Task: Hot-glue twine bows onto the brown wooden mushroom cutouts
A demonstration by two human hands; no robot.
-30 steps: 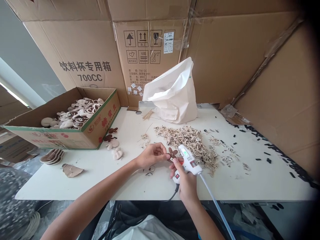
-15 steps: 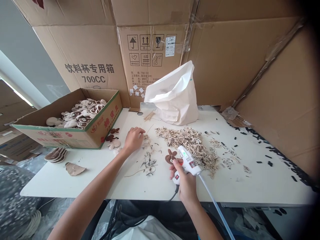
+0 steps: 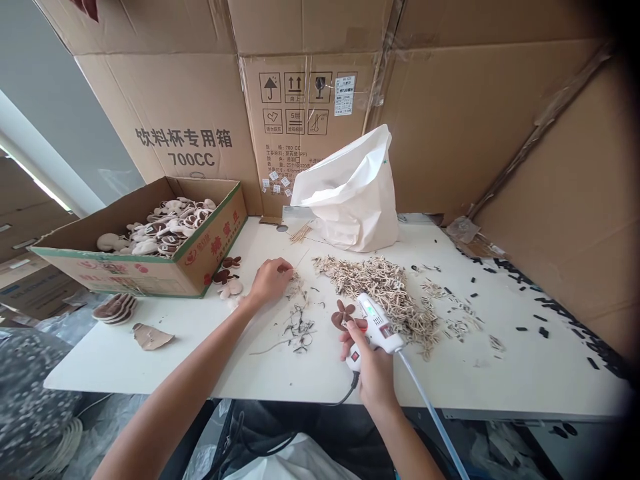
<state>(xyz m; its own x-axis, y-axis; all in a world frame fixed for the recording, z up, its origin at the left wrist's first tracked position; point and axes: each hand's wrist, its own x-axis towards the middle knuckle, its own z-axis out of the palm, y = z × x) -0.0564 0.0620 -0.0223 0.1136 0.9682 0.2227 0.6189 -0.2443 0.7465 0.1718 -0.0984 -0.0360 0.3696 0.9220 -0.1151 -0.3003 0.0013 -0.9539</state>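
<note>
My right hand (image 3: 373, 370) is wrapped round a white hot glue gun (image 3: 376, 321), whose clear-blue glue stick trails from its back end. A brown flower-shaped felt piece (image 3: 344, 313) is also at this hand's fingers, just left of the nozzle. My left hand (image 3: 271, 279) rests on the white table, its fingertips pressed together at the edge of a small heap of pale glue strands (image 3: 299, 285). What those fingers pinch, if anything, is hidden. Between the hands lies a tangle of dark strands (image 3: 300, 327).
A large pile of small pale pieces (image 3: 380, 287) lies beyond the glue gun, before a white bag (image 3: 350, 200). At left stands an open carton (image 3: 130, 273) of plush shapes. Black bits (image 3: 544, 332) are scattered right. Cardboard walls (image 3: 450, 133) enclose the back.
My left hand's fingers have lowered and curled inward toward the strands. The right hand keeps hold of the glue gun and brown piece. The whole view has shifted slightly.
</note>
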